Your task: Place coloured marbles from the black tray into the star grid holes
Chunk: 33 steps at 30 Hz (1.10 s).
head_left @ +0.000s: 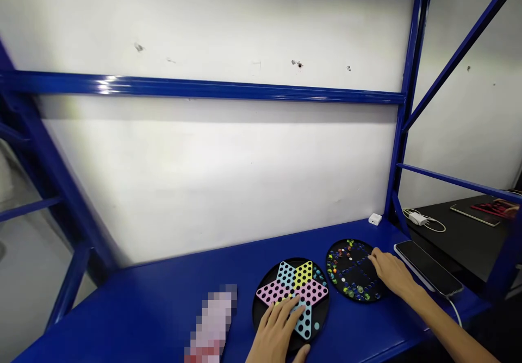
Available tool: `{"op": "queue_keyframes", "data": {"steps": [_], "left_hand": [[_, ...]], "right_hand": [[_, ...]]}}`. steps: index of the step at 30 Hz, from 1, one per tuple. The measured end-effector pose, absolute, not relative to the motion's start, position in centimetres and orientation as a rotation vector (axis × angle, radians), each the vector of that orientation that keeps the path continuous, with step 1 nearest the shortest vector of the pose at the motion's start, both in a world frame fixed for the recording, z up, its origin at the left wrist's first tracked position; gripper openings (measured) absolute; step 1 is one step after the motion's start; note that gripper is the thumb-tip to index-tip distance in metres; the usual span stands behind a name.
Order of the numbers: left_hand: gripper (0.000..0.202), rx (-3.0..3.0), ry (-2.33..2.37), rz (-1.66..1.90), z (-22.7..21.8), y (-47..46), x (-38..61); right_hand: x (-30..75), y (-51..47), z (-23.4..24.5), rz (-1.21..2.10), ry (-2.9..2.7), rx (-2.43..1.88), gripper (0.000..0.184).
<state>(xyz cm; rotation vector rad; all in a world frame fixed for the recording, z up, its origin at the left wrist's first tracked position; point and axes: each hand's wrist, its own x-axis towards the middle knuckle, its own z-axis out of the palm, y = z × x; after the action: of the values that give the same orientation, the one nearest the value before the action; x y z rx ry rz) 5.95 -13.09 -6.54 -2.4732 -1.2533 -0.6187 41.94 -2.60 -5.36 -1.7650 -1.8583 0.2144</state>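
A Chinese checkers board (pixel 314 293), a star of pink, blue and yellow points with black holes on a round black base, lies on the blue shelf. My left hand (pixel 275 325) rests over its near left part with the fingers apart, covering some of the star. Light blue marbles (pixel 318 274) sit on the base beside the upper right point. To the right is a round black tray (pixel 346 260) holding several coloured marbles (pixel 360 290), mostly along its left and near sides. At its right edge my right hand (pixel 387 268) has its fingers pinched together; what they hold is hidden.
A phone (pixel 432 268) with a white cable lies right of my right hand. Near the wall stands a small white box (pixel 374 219). A pixelated pale object (pixel 214 322) is at the front left. Blue metal posts frame the shelf (pixel 163 298); another person's hand (pixel 509 212) shows far right.
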Motion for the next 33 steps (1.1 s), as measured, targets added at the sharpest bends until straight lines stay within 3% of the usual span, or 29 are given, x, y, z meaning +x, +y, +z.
{"op": "queue_keyframes", "data": {"steps": [5,11,14,27,33], "left_hand": [[0.057,-2.466,-1.251,-0.649,-6.7,-13.1,5.9],[0.058,-2.497,-1.234,-0.631,-7.1,-12.8,5.7],[0.058,-2.503,-1.271,-0.641,-7.0,-12.9,5.8],[0.058,-2.522,-1.293,-0.664,-6.7,-13.1,6.0],[0.059,-2.510,-1.275,-0.697,-6.9,-13.1,6.0]], "right_hand": [[32.5,-7.1,-4.0,0.401,-2.317,-1.356,0.029],[26.4,-9.1,-4.3,-0.060,-2.738,-1.166,0.016],[26.2,-8.8,-3.4,-0.116,-2.845,-1.179,0.019],[27.5,-8.9,-1.1,0.114,-2.854,-1.335,0.026],[27.9,-8.1,-0.6,0.421,-2.787,-1.319,0.022]]}}
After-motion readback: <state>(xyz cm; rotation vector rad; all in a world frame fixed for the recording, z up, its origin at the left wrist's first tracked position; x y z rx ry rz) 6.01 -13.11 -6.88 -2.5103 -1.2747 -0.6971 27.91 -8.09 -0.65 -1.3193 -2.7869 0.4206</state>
